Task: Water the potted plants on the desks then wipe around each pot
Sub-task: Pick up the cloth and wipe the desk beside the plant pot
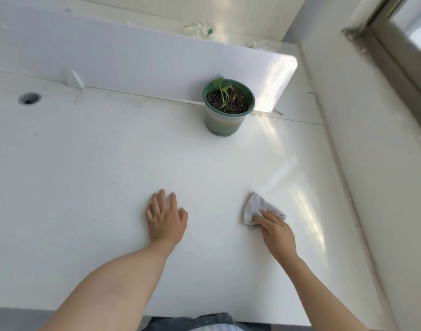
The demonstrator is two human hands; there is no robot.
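Right hand [277, 231] pressing cloth [254, 206], pot [225, 121] apart — upright

The white tabletop [109, 175] carries a pot [225, 123] at 12 o'clock, dark green at the rim, its side banded pale green, tan and deeper green. Its soil [235, 103] is dark brown, its leaves [219, 82] bright green. The cloth [254, 206] at 4 o'clock is pale grey, perhaps faintly mottled. The divider panel [133, 56] is white.

Sunlit white desk [109, 163], partition [109, 51], window [414, 25]
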